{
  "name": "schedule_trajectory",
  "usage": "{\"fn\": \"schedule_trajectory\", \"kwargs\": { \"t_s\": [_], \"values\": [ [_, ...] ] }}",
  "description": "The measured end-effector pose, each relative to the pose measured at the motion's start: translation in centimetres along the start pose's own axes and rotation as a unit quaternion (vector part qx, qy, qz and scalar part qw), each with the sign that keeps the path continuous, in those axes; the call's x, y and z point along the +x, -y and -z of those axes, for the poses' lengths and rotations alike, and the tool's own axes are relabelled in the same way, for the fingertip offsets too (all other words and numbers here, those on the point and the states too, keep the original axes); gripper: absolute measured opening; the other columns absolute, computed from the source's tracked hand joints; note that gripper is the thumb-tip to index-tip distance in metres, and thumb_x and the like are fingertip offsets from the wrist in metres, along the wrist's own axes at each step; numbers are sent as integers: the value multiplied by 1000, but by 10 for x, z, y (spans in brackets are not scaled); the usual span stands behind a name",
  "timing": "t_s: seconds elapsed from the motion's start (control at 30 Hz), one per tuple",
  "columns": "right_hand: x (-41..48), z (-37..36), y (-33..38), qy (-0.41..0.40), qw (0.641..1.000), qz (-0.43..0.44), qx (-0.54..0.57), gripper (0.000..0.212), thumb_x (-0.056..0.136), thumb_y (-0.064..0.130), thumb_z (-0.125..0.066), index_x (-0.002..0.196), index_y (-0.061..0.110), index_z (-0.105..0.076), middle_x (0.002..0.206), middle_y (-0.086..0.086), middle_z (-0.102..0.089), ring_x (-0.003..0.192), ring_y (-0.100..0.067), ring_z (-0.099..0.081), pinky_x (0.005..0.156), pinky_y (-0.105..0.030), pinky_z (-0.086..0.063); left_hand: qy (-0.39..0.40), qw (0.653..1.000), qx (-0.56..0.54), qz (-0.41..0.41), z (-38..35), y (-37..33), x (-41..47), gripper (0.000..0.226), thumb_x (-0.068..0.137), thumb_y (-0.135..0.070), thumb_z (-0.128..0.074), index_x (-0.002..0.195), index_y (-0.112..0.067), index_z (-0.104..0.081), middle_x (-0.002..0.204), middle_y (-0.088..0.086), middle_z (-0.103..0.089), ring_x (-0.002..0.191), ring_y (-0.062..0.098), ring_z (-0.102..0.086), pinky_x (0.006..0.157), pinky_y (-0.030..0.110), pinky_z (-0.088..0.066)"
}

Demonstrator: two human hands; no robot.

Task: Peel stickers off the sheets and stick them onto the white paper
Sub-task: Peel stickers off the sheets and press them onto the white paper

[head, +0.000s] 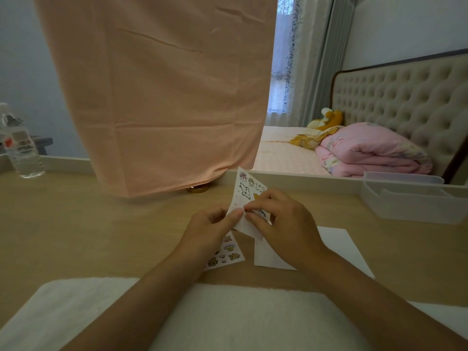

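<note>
I hold a sticker sheet (245, 191) with cartoon animals up above the wooden desk, tilted with one corner pointing away. My left hand (211, 230) pinches its left edge between thumb and fingers. My right hand (283, 219) covers its right part, thumb and forefinger tips pressed on a sticker near the middle. A second sticker sheet (228, 254) with brown bears lies flat on the desk under my left wrist. The white paper (339, 243) lies flat to the right, partly hidden by my right hand and forearm.
A peach cloth (157, 97) hangs down to the desk at the back, with a gold lid (197, 190) under its hem. A water bottle (21, 148) stands far left. A clear plastic tray (415, 198) sits at the right. A white towel (228, 315) lies along the near edge.
</note>
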State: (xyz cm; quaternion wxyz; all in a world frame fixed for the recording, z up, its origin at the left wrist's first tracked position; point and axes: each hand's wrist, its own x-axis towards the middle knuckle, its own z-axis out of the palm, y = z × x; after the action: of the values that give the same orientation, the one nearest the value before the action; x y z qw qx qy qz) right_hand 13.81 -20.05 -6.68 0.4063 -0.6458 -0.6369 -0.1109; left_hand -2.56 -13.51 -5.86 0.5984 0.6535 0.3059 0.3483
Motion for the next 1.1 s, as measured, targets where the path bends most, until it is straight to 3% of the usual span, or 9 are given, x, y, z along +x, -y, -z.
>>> {"fn": "schedule_trajectory", "kwargs": {
  "t_s": [0.13, 0.23, 0.3, 0.37, 0.47, 0.6, 0.7, 0.97, 1.1],
  "values": [
    [1, -1, -6, 5, 998, -12, 56, 18, 92, 31, -72, 109, 28, -77, 102, 15, -63, 97, 1, -58, 62, -11, -41, 3, 1000, 6, -13, 0, 2, 0, 18, 91, -23, -71, 106, -31, -72, 93, -11, -78, 84, 7, -74, 63, 14, -54],
    [2, -3, -6, 15, 997, -11, 75, 22, 91, 34, -72, 113, 29, -76, 104, 16, -65, 83, 11, -53, 62, -12, -41, -22, 999, -34, 4, 1, 4, 0, 19, 92, -20, -69, 110, -25, -73, 90, -1, -79, 81, 17, -76, 63, 23, -57],
    [2, -4, -6, 2, 998, -9, 64, 23, 90, 35, -73, 111, 28, -77, 105, 15, -69, 78, 12, -53, 62, -12, -42, -20, 999, -47, 5, 1, 5, 0, 22, 93, -21, -69, 114, -22, -74, 93, 2, -79, 85, 20, -76, 72, 29, -57],
    [2, -4, -6, -12, 998, -8, 58, 21, 88, 36, -74, 108, 28, -78, 101, 16, -70, 78, 11, -55, 63, -13, -43, -17, 999, -42, 3, 0, 6, 1, 23, 93, -23, -68, 115, -22, -74, 96, 1, -79, 88, 18, -76, 76, 29, -56],
    [3, -4, -6, -20, 997, -17, 71, 18, 85, 35, -78, 102, 29, -79, 94, 19, -71, 78, 8, -58, 62, -14, -44, -28, 999, -16, -12, -1, 6, 2, 18, 93, -25, -68, 110, -27, -74, 94, -4, -79, 84, 10, -75, 71, 21, -53],
    [7, -2, -4, 7, 992, -43, 117, 14, 84, 31, -79, 98, 30, -80, 87, 20, -72, 74, -2, -62, 63, -18, -46, -37, 998, 12, -52, 1, 6, 2, 14, 92, -22, -70, 103, -24, -77, 90, -1, -79, 84, 17, -76, 78, 35, -58],
    [9, 2, -5, 29, 983, -75, 165, 13, 84, 27, -80, 96, 32, -81, 85, 21, -73, 66, -2, -59, 62, -21, -46, -40, 995, 46, -82, 2, 6, 3, 12, 91, -21, -71, 99, -26, -78, 89, -4, -78, 84, 16, -75, 80, 36, -59],
    [10, 4, -6, 29, 985, -70, 155, 13, 87, 24, -77, 94, 34, -80, 86, 20, -74, 61, -2, -56, 61, -23, -47, -42, 995, 45, -74, 2, 6, 3, 12, 91, -17, -70, 99, -25, -76, 93, -2, -78, 86, 19, -75, 82, 43, -61],
    [7, 4, -5, -1, 997, 2, 83, 19, 88, 42, -64, 96, 33, -79, 89, 21, -71, 65, -6, -57, 60, -25, -49, -12, 999, 3, -35, 1, 8, 3, 13, 89, -26, -73, 102, -22, -76, 96, 4, -78, 91, 26, -75, 89, 49, -58]
  ]
}}
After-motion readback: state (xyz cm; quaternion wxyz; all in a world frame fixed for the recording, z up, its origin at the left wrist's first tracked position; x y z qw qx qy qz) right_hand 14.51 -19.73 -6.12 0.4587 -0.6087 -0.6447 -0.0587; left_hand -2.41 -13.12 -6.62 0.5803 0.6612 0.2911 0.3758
